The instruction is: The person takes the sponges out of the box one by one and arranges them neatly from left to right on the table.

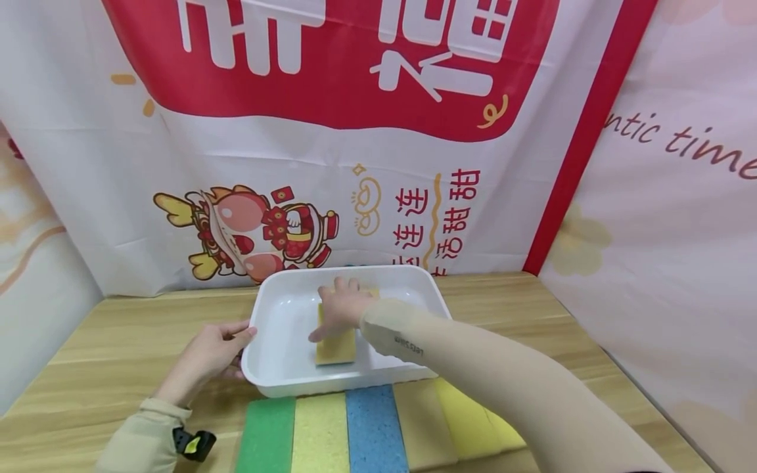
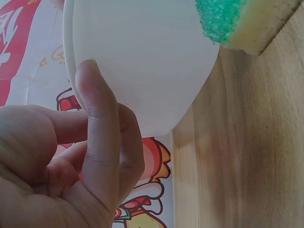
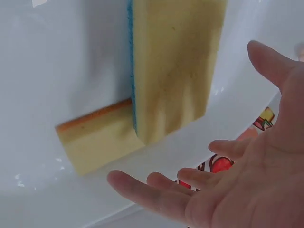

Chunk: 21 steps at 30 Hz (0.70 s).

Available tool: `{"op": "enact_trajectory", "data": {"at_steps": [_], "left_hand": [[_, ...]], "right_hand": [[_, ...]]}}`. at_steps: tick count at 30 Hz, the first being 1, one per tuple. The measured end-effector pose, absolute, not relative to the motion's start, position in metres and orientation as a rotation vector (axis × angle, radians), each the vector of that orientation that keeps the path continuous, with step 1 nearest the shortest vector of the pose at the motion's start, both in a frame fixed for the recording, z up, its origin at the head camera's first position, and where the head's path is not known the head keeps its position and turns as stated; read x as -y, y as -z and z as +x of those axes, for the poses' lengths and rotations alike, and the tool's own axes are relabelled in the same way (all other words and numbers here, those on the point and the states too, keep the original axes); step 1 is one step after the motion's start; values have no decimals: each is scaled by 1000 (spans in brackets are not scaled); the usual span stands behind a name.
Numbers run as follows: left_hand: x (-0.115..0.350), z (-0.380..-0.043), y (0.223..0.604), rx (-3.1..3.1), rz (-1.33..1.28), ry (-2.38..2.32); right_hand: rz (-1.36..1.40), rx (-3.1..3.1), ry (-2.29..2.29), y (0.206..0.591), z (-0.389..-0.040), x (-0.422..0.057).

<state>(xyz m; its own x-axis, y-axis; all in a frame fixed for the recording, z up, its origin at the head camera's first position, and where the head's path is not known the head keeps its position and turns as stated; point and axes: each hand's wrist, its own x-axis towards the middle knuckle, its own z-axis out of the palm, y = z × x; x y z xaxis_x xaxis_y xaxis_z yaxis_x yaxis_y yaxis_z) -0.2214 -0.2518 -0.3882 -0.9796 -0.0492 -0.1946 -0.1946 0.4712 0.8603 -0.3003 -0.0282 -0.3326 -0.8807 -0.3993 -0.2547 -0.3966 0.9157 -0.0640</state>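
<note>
A white rectangular tray (image 1: 278, 384) stands on the wooden table. My left hand (image 1: 215, 351) holds its left side, with a fingertip against the outer wall (image 2: 152, 61) just below the rim in the left wrist view. Over the tray, my right hand (image 1: 343, 305) has its fingers spread; the right wrist view shows the hand (image 3: 242, 175) apart from the sponges, nothing in its grasp. A yellow sponge with a blue layer (image 3: 178, 66) lies inside, overlapping a yellow sponge with an orange layer (image 3: 97, 135). In the head view, the hand partly covers them.
Several sponges lie side by side before the tray: a green one (image 1: 266, 433), a pale yellow one (image 1: 321, 430), a blue one (image 1: 375, 427), a tan one (image 1: 422, 427) and yellow ones at right (image 1: 470, 427). A printed cloth (image 1: 355, 151) hangs behind the table (image 1: 503, 309).
</note>
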Motion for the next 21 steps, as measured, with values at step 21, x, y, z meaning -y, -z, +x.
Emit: {"op": "enact_trajectory", "data": {"at_steps": [21], "left_hand": [[253, -222, 389, -2554, -210, -1527]], "right_hand": [[-486, -2819, -130, 340, -301, 41]]}}
